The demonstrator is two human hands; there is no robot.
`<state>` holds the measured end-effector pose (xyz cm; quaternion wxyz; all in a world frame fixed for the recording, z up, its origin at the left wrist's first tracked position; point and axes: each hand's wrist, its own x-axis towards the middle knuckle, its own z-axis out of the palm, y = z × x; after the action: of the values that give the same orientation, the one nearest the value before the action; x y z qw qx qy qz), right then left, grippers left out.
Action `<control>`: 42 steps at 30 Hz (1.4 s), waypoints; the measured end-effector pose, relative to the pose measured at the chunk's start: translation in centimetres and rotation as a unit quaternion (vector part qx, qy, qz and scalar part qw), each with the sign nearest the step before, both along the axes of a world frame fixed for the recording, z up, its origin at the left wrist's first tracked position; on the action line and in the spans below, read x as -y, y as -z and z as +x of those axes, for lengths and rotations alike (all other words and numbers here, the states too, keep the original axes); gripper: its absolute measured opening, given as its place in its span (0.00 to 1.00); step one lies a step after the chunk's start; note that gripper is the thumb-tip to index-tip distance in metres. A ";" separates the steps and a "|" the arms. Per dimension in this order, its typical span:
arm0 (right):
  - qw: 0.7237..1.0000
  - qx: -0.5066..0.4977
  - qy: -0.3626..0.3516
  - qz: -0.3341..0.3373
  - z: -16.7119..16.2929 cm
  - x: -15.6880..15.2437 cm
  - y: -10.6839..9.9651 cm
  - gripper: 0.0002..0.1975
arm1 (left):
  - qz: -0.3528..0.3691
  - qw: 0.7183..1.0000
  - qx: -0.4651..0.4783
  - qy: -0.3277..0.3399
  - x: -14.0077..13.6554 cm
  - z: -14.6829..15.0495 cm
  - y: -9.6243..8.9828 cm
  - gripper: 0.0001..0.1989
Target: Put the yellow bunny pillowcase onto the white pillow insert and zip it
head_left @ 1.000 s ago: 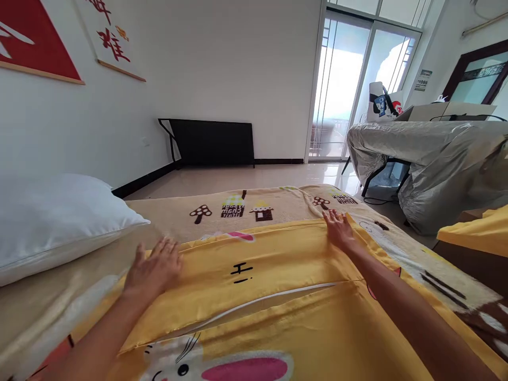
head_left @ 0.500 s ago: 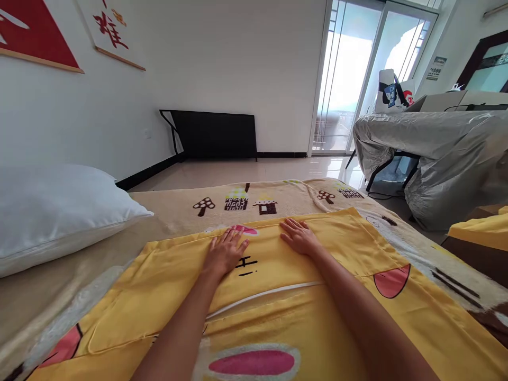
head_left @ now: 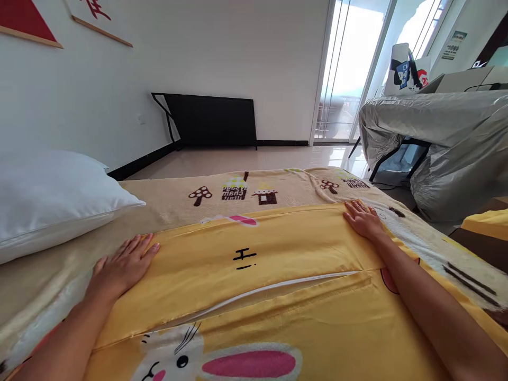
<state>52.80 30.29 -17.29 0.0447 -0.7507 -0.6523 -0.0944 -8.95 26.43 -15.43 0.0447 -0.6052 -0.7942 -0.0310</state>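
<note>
1. Across a beige printed blanket (head_left: 170, 211) lies a yellow cover (head_left: 301, 233), spread out through the foreground and running out of view at the bottom
2. At the cover's far left corner rests the left hand (head_left: 124, 264), palm down; its grip is unclenched, with the fingers stretched out and spread
3. Near the far right corner is the right hand (head_left: 364, 218), also palm down, its grip flat and unclenched, fingertips at the cover's far edge
4. Between the two hands the cloth shows black "Hi" lettering (head_left: 244, 256), set sideways, and part of a pink shape (head_left: 244, 220) at the far edge
5. Nearer the camera, a long slit (head_left: 254, 298) gapes slightly, with a white strip along its far side; below it are a printed rabbit face (head_left: 174, 357) and a pink ear (head_left: 248, 364)
6. To the left, beyond the left hand, a white pillow (head_left: 59, 201) sits on the blanket
7. Over to the right stands a worktop (head_left: 436, 114) wrapped in silvery sheeting, bearing a printed bag (head_left: 400, 69) and a box (head_left: 468, 79); more yellow cloth (head_left: 488, 222) lies at the right edge
8. Beyond the blanket, a black panel (head_left: 216, 121) stands by the wall, left of a glass door (head_left: 353, 69)
</note>
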 end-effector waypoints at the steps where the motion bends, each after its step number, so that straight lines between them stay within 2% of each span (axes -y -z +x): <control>1: 1.000 0.002 0.008 0.007 0.0 0.1 0.1 0.29 | 0.011 1.000 -0.003 -0.008 0.1 0.0 -0.1 0.33; 4: 0.999 0.000 0.025 0.039 -0.3 0.2 0.2 0.28 | 0.069 0.997 -0.021 -0.003 0.3 0.5 -0.8 0.30; 6: 0.996 -0.019 0.037 0.077 -0.5 0.2 -0.1 0.28 | 0.094 0.994 -0.027 0.041 0.2 1.6 -1.7 0.28; 9: 0.991 -0.078 0.022 0.104 -1.7 0.3 -1.6 0.28 | 0.029 0.990 -0.009 0.140 0.6 5.0 -3.3 0.28; 11: 0.990 -0.111 -0.041 0.079 -4.0 1.0 -3.2 0.29 | -0.014 0.979 0.001 0.206 1.6 8.7 -4.3 0.31; 13: 0.979 -0.133 -0.151 0.038 -7.7 2.5 -4.7 0.31 | -0.010 0.959 0.018 0.283 3.0 12.9 -4.6 0.32; 16: 0.930 -0.178 -0.321 -0.030 -14.0 5.8 -5.6 0.33 | -0.022 0.921 0.058 0.385 5.0 17.9 -3.8 0.33; 19: 0.881 -0.209 -0.409 -0.115 -18.2 8.3 -4.5 0.32 | -0.083 0.905 0.079 0.409 5.6 19.4 -1.9 0.31; 21: 0.871 -0.209 -0.416 -0.154 -19.0 9.0 -3.3 0.32 | -0.114 0.902 0.080 0.409 5.3 19.0 -0.8 0.30; 24: 0.875 -0.198 -0.413 -0.159 -18.7 8.9 -2.1 0.31 | -0.123 0.901 0.071 0.411 4.7 18.1 -0.3 0.29; 29: 0.878 -0.197 -0.414 -0.135 -19.0 8.6 -1.9 0.31 | -0.112 0.902 0.060 0.413 4.5 18.5 -0.5 0.29; 32: 0.887 -0.189 -0.401 -0.133 -18.0 8.6 -1.9 0.30 | -0.089 0.912 0.057 0.396 5.2 16.9 -0.5 0.27; 34: 0.903 -0.183 -0.366 -0.131 -15.4 8.8 -1.7 0.30 | -0.073 0.930 0.055 0.356 6.2 14.0 -0.5 0.26; 37: 0.942 -0.162 -0.268 -0.121 -8.9 9.8 -1.0 0.30 | -0.055 0.961 0.048 0.267 8.6 7.7 -0.7 0.27; 40: 0.977 -0.096 -0.164 -0.098 -2.2 11.7 -0.6 0.30 | -0.089 0.979 0.019 0.183 11.2 1.4 -0.7 0.28; 42: 0.989 -0.051 -0.110 -0.079 0.7 13.1 -0.8 0.29 | -0.100 0.984 -0.008 0.148 12.5 -1.6 -0.5 0.27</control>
<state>53.48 17.17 -16.49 0.0288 -0.6791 -0.7335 0.0015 -10.56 13.93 -14.90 -0.0151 -0.7177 -0.6946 0.0472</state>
